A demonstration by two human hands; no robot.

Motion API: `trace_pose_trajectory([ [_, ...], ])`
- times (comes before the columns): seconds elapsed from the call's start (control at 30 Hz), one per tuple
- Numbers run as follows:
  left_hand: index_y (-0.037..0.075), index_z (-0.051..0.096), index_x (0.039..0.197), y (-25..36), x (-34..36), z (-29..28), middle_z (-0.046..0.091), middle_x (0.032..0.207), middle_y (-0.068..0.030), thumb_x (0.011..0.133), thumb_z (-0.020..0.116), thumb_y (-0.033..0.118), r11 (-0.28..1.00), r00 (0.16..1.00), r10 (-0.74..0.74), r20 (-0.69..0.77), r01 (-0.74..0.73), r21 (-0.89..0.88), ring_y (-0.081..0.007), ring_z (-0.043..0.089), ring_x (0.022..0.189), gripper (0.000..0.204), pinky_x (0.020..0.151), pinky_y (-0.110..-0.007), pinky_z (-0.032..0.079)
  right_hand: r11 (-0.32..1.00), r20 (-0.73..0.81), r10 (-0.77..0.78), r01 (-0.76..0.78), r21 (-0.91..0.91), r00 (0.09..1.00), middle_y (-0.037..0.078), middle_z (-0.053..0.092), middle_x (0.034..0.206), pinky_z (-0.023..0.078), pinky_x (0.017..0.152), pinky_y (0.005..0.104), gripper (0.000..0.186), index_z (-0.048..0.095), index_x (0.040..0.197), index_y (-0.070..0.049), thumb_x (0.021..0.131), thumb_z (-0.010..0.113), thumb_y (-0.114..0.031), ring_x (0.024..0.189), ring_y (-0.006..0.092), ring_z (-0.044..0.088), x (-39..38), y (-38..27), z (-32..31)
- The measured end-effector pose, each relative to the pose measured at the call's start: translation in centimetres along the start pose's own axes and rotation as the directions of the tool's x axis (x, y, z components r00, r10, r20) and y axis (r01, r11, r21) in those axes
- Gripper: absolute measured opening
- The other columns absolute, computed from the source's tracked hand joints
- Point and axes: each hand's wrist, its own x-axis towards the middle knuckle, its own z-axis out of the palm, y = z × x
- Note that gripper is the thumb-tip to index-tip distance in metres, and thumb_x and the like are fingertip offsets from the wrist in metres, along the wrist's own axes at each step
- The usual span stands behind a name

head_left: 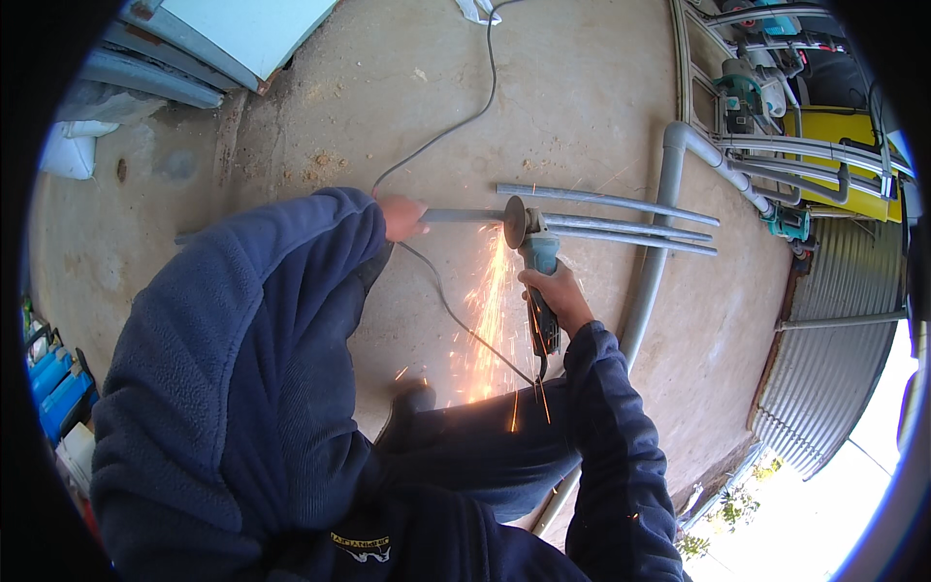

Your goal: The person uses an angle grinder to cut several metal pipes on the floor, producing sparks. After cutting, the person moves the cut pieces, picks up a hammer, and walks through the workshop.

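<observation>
Grinder [535, 254] on rod [465, 215] | cord [456, 315] underneath | pipes [621, 218] beside

angle grinder [536, 254] cutting metal pipe [465, 216], sparks [490, 310]

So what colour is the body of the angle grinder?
Teal-green, seen in the head view: the angle grinder is gripped by the right hand.

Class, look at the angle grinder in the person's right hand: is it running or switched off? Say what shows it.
Running. A stream of orange sparks sprays from where the angle grinder disc meets the grey metal pipe, which the left hand steadies; the right hand grips it.
</observation>
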Motion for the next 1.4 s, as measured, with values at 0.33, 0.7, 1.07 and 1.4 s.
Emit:
trace_pose_trajectory([
  [0.33, -0.001, 0.061, 0.116, -1.2, 0.9, 1.1, 0.071, 0.104, -0.0300, 0.104, 0.065, 0.043, 0.998, 0.997, 0.059, -0.057, -0.057, 0.032, -0.0515, 0.069, 0.102, 0.046, 0.088, -0.062, 0.050, 1.000, -0.018, 0.021, -0.021, 0.016, 1.000, 0.010, 0.071, 0.091, 0.055, 0.068, 0.0369, 0.051, 0.063, 0.124, 0.007, 0.086, 0.081, -0.022, 0.075, 0.0192, 0.068, -0.1, -0.5, 0.2],
  [0.7, -0.001, 0.061, 0.118, -0.6, 0.4, 0.8, 0.072, 0.103, -0.0291, 0.104, 0.065, 0.043, 0.998, 0.997, 0.030, -0.070, -0.027, 0.052, -0.0504, 0.071, 0.099, 0.047, 0.088, -0.064, 0.050, 0.998, 0.007, -0.006, 0.005, 0.060, 1.000, 0.010, 0.071, 0.091, 0.055, 0.067, 0.0361, 0.047, 0.063, 0.121, 0.006, 0.086, 0.080, -0.020, 0.072, 0.0192, 0.067, 0.1, -0.6, 0.3],
  [1.07, -0.002, 0.061, 0.117, -1.2, 0.9, 1.4, 0.071, 0.102, -0.0308, 0.104, 0.065, 0.041, 0.998, 0.996, 0.046, -0.078, -0.044, 0.037, -0.0517, 0.070, 0.098, 0.046, 0.088, -0.061, 0.051, 0.999, 0.008, 0.000, 0.000, 0.047, 1.000, 0.010, 0.070, 0.090, 0.056, 0.066, 0.0361, 0.047, 0.062, 0.121, 0.006, 0.087, 0.081, -0.021, 0.071, 0.0192, 0.068, 0.3, -0.5, 0.3],
  [1.4, -0.001, 0.060, 0.117, -1.0, 0.6, 0.8, 0.072, 0.100, -0.0298, 0.102, 0.066, 0.037, 0.998, 0.998, 0.044, -0.052, -0.042, 0.036, -0.0520, 0.069, 0.098, 0.041, 0.087, -0.063, 0.051, 0.996, -0.028, -0.013, 0.016, 0.084, 1.000, 0.010, 0.070, 0.093, 0.056, 0.068, 0.0364, 0.047, 0.063, 0.121, 0.005, 0.087, 0.081, -0.021, 0.075, 0.0200, 0.069, -1.3, -2.0, 0.0],
])
